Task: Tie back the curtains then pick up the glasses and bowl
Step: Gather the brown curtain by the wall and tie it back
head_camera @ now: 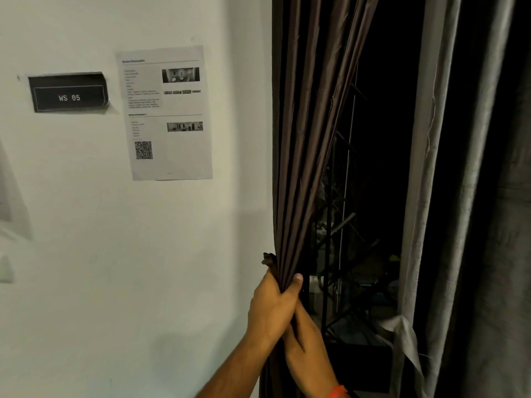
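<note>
A dark brown curtain [310,124] hangs beside the white wall and is gathered into a tight bunch low down. My left hand [271,305] grips that bunch, thumb on its right side. A dark tie-back piece [269,260] shows just above my left hand on the curtain's left edge. My right hand [309,357] sits just below the left one against the gathered fabric; its fingers are hidden behind the left hand. A grey curtain [448,196] hangs at the right, knotted low down [402,326]. No glasses or bowl appear in view.
The white wall [143,254] carries a black "WS 05" sign [69,93] and a printed sheet with a QR code [168,113]. Between the two curtains a dark window [373,168] shows metal bars and dim clutter.
</note>
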